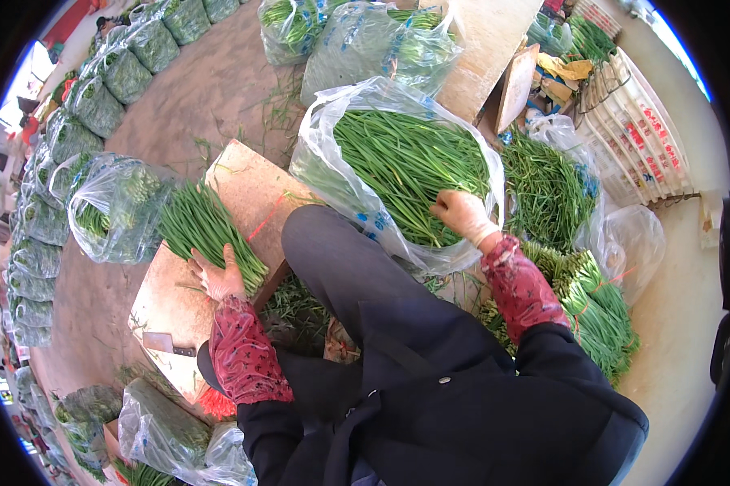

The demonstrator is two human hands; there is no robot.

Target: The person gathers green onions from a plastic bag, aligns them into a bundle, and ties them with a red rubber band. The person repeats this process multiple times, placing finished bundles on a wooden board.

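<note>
My left hand (220, 276), in a thin glove, grips the lower stalks of a bunch of garlic chives (199, 215) lying on a wooden board (231, 176). A red tie strand (266, 217) runs across the board beside the bunch. On the right, my right hand (462, 214) reaches into a large open clear plastic bag (322, 143) full of loose garlic chives (401, 158). Its fingers are curled down at the stalks; whether they pinch any is not clear. A cleaver (159, 342) lies on the near part of the board.
A filled bag (122, 203) stands left of the board, and another (377, 51) lies beyond the large one. Tied chive bundles (604, 322) are stacked by my right elbow. Loose greens (547, 188) fill a bag at right, near stacked white crates (635, 133). Packed bags (100, 106) line the floor.
</note>
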